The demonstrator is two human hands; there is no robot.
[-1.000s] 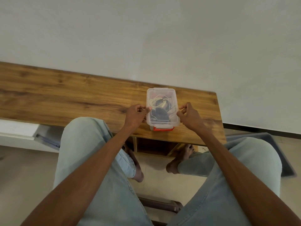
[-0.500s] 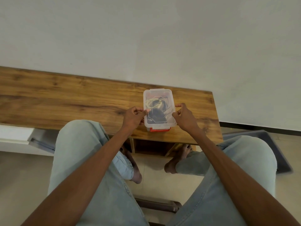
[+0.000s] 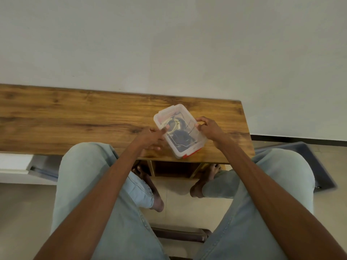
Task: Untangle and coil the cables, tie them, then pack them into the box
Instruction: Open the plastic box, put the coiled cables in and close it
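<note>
The clear lidded box (image 3: 180,131) sits skewed near the front right edge of the wooden worktop (image 3: 75,117); coiled cables (image 3: 177,128) lie inside; the left hand (image 3: 153,137) pinches its left side with curled fingers; the right hand (image 3: 209,128) grips its right side likewise.

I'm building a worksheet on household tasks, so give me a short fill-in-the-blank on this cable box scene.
1. The clear box sits on a ____ table.
2. The latch at the box's near end is coloured ____.
3. The left hand and right hand hold the box by its two long ____.
4. The cables lie ____ the box.

Missing words: wooden; red; sides; inside
</note>
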